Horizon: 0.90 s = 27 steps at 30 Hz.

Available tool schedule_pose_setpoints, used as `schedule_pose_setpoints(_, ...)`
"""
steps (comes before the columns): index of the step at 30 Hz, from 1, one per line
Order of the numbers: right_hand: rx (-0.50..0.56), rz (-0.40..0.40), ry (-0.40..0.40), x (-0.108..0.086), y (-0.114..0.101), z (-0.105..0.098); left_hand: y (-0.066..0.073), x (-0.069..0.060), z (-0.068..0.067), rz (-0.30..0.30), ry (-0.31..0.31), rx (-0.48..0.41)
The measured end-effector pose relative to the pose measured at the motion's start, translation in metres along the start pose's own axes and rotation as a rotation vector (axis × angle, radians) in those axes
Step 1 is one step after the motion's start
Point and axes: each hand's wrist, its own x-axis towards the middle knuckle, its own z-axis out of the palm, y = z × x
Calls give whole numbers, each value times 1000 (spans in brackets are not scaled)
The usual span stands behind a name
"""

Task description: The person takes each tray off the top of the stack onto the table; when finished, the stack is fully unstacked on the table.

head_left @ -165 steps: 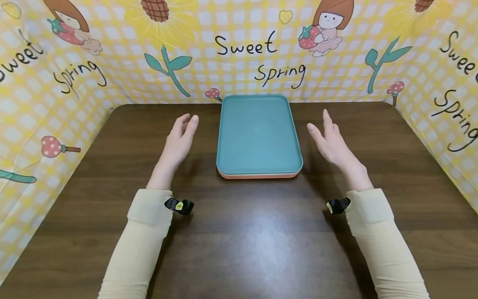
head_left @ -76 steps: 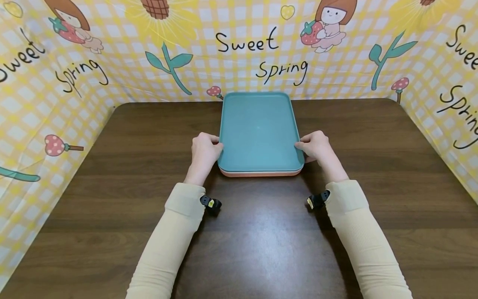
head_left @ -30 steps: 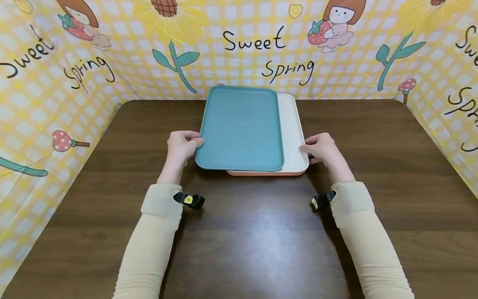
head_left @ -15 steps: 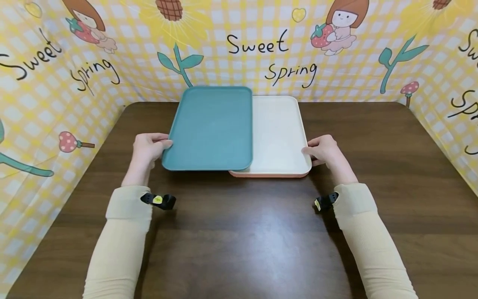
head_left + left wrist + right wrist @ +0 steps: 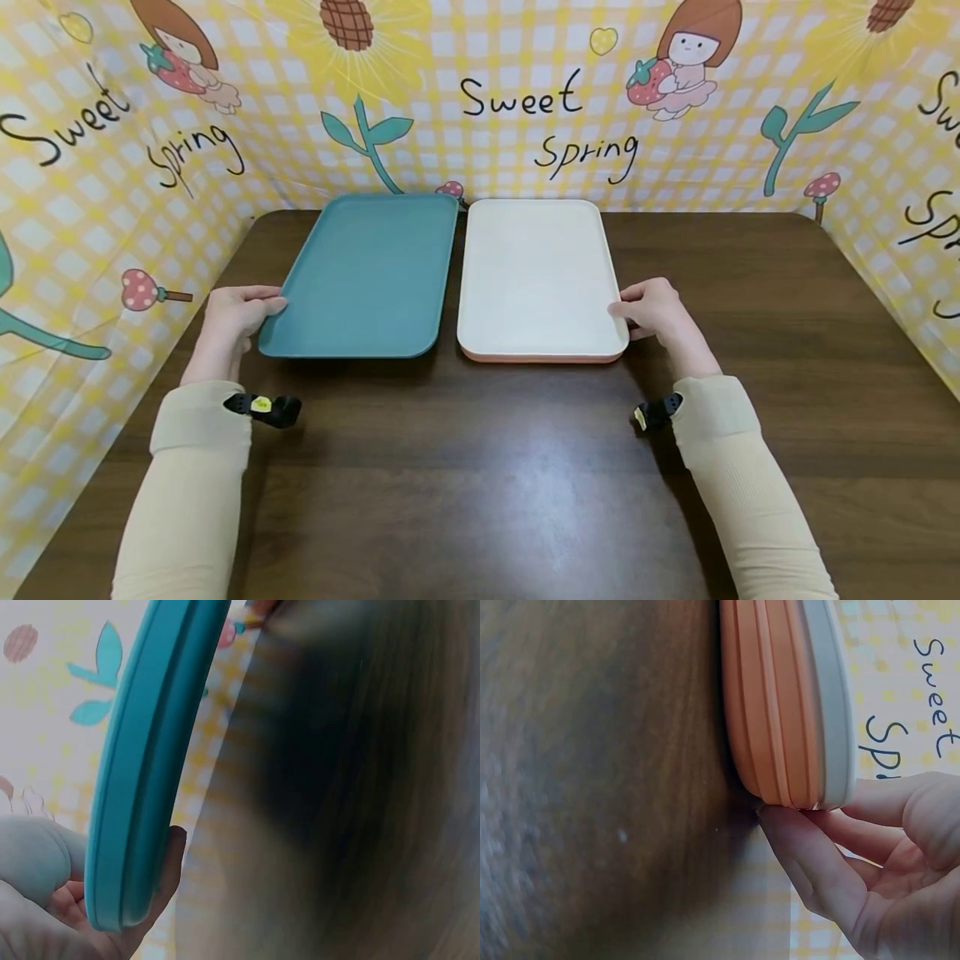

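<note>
The left hand (image 5: 236,317) is pinching the outer rim of the teal tray (image 5: 367,275), thumb over the top and fingers underneath, and is apparently holding it clear of the surface (image 5: 450,467). The right hand (image 5: 656,310) is pinching the outer rim of the white tray (image 5: 536,275) together with the orange layer (image 5: 772,697) beneath; whether that layer is one piece or several is not showing clearly. Between the hands, the teal tray is no longer overlapping the white one as it was half a second ago; a narrow strip of surface is now showing between them, and the white top face is lying fully exposed. Judgement: separation from the stack is looking complete, the right-hand pile is staying put. Beyond both hands, a printed cloth (image 5: 517,125) is hanging behind the surface.
</note>
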Motion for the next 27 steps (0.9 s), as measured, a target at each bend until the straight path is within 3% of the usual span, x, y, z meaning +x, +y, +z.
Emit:
schedule_pose_setpoints(11,8,-3,6,0,0,-1,-16,17,-23,-85,37,-80)
schedule_pose_setpoints(20,38,-15,0,2,3,1,-28,28,-31,-126,64,-36)
schedule_pose_setpoints(27,36,-15,9,2,2,2,-35,40,-36,-80,76,-31)
